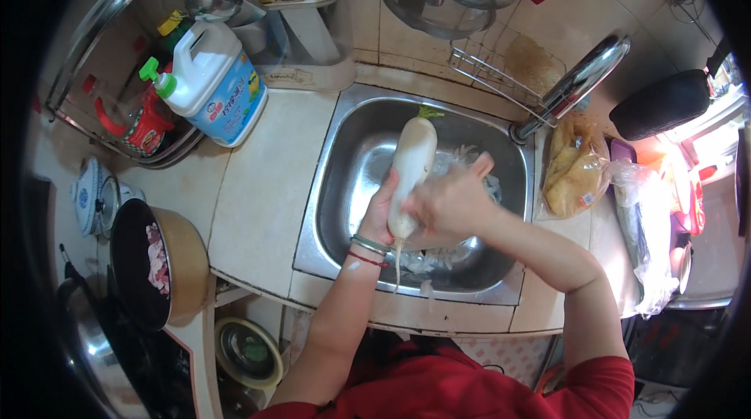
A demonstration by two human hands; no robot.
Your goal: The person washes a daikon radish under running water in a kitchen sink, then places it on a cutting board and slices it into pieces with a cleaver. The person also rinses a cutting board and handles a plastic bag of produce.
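Note:
A long white radish [414, 152] with a short green top and a thin root is held over the stainless steel sink [334, 184]. My left hand [380, 208] grips its lower part from the left, the thumb along its side. Blurred, my right hand [452, 202] is over the radish's lower right side, with one finger or thumb raised; whether it holds a tool cannot be told. Pale peelings [431, 260] lie in the sink below and to the right, and one strip hangs near the front rim.
A chrome faucet [578, 87] stands behind the sink at right. Bagged food [575, 172] lies right of the sink. On the left are a detergent jug [214, 84] and a pot [182, 266] with raw meat. A strainer [437, 2] and ladle hang above.

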